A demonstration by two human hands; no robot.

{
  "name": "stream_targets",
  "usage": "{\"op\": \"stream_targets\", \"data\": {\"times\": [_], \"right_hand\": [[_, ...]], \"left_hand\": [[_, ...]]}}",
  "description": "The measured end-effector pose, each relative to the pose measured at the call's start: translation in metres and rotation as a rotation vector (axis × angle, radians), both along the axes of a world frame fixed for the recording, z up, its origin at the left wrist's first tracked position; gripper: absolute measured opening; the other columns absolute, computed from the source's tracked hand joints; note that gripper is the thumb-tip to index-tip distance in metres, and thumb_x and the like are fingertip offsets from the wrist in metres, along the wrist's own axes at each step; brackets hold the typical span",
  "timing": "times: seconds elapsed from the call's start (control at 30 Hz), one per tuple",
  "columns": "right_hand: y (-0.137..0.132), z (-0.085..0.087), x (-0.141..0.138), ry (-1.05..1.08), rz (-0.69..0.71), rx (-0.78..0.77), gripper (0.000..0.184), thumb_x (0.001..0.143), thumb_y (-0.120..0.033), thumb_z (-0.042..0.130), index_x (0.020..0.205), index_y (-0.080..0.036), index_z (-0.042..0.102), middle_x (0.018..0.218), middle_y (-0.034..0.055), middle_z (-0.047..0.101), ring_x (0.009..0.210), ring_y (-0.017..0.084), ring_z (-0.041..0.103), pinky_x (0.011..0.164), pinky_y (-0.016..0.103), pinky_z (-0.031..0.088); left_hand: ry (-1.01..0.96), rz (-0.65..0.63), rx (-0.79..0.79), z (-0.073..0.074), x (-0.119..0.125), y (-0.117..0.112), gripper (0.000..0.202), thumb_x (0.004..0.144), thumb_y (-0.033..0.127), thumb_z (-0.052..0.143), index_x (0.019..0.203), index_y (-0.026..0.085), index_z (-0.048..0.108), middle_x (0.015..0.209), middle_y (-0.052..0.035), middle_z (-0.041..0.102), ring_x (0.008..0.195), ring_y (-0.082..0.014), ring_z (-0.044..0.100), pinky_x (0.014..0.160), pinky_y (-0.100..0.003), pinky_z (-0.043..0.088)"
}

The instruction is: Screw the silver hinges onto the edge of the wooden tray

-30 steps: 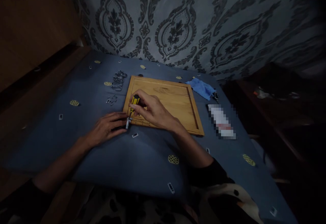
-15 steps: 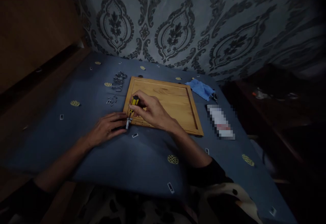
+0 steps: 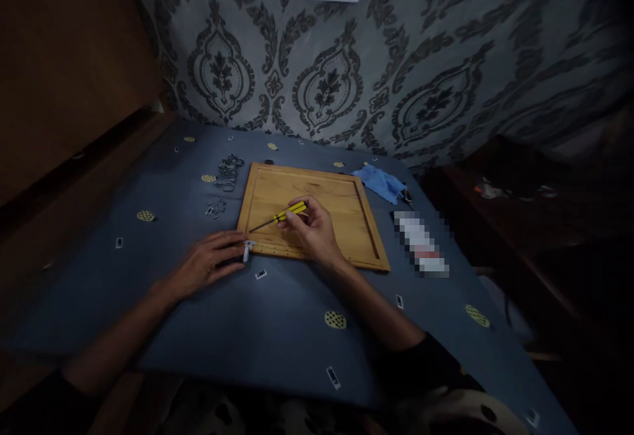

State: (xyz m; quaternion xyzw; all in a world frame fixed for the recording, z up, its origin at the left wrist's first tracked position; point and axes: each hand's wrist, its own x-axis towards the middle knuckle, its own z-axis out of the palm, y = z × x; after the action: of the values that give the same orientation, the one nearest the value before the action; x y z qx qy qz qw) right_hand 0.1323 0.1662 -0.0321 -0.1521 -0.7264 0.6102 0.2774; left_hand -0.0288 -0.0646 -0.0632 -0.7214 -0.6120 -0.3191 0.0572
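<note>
My right hand [image 3: 317, 227] is closed around the yellow-and-black handle of a screwdriver [image 3: 291, 212]. The screwdriver is tilted over the wooden panel [image 3: 327, 191], its thin shaft pointing left and its tip close to the panel's near left corner. At that corner sits a small metal hinge [image 3: 248, 249]. My left hand [image 3: 211, 257] lies beside it, with fingertips and thumb at the hinge's left side, holding it against the edge. A row of small dark marks runs along the panel's near edge.
Left of the panel lie several metal hooks [image 3: 228, 169] and a scatter of small screws [image 3: 216, 208]. A blue cloth [image 3: 380, 184] is at the far right corner, and a blurred-out flat item [image 3: 421, 243] lies right of the panel. Patterned wallpaper [image 3: 277, 39] rises behind the blue-covered table [image 3: 198, 336].
My right hand has drawn the screwdriver up off the hinge and right, tipping it from near upright to a low slant. My left hand stays at the hinge. The view has tilted upward.
</note>
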Motion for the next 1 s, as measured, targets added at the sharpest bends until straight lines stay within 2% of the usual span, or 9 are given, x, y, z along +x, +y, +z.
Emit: {"op": "stream_targets", "data": {"times": [0.17,0.4,0.5,0.7,0.9,1.0], "right_hand": [[0.012,-0.018,0.017,-0.081,-0.023,0.148,0.033,0.084,-0.051,0.075,0.090,-0.021,0.061,0.076,-0.0010,0.068,0.068,0.016,0.066,0.062,0.027,0.052],[0.020,-0.020,0.029,-0.161,0.093,0.479,0.008,0.088,-0.022,0.073,0.095,-0.019,0.074,0.097,0.0071,0.076,0.096,0.023,0.068,0.090,0.038,0.052],[0.026,-0.017,0.028,-0.169,0.187,0.613,0.014,0.089,-0.014,0.071,0.101,-0.019,0.077,0.100,0.0094,0.077,0.101,0.025,0.067,0.093,0.040,0.052],[0.035,-0.009,0.025,-0.173,0.307,0.819,0.017,0.095,-0.011,0.067,0.105,-0.020,0.078,0.100,0.0112,0.076,0.098,0.026,0.066,0.093,0.041,0.050],[0.033,-0.011,0.025,-0.187,0.293,0.929,0.020,0.099,-0.011,0.061,0.111,-0.017,0.076,0.102,0.0125,0.076,0.101,0.027,0.065,0.094,0.043,0.052],[0.026,-0.012,0.029,-0.173,0.229,0.941,0.023,0.098,-0.014,0.064,0.119,-0.017,0.074,0.116,0.0158,0.075,0.112,0.030,0.064,0.100,0.049,0.053]], "left_hand": [[0.006,0.007,0.012,-0.003,-0.001,0.000,0.028,0.108,0.035,0.061,0.129,0.022,0.074,0.141,-0.0139,0.072,0.129,-0.0275,0.071,0.109,-0.046,0.061],[0.023,0.011,0.013,-0.004,-0.002,0.000,0.028,0.108,0.036,0.060,0.128,0.022,0.073,0.140,-0.0131,0.072,0.128,-0.0277,0.072,0.105,-0.051,0.062],[0.002,0.004,0.015,-0.004,-0.002,0.000,0.028,0.108,0.034,0.062,0.129,0.022,0.073,0.140,-0.0133,0.073,0.129,-0.0274,0.071,0.106,-0.050,0.062],[0.001,0.020,-0.009,-0.003,-0.001,-0.001,0.027,0.107,0.034,0.062,0.129,0.024,0.075,0.140,-0.0113,0.073,0.128,-0.0270,0.072,0.108,-0.049,0.061],[0.026,0.018,0.022,-0.003,-0.002,0.000,0.027,0.109,0.036,0.060,0.128,0.023,0.074,0.138,-0.0117,0.074,0.126,-0.0266,0.073,0.105,-0.049,0.063],[0.029,0.013,0.026,-0.003,-0.002,0.000,0.028,0.109,0.036,0.059,0.128,0.022,0.074,0.138,-0.0128,0.074,0.126,-0.0269,0.073,0.105,-0.049,0.063]]}}
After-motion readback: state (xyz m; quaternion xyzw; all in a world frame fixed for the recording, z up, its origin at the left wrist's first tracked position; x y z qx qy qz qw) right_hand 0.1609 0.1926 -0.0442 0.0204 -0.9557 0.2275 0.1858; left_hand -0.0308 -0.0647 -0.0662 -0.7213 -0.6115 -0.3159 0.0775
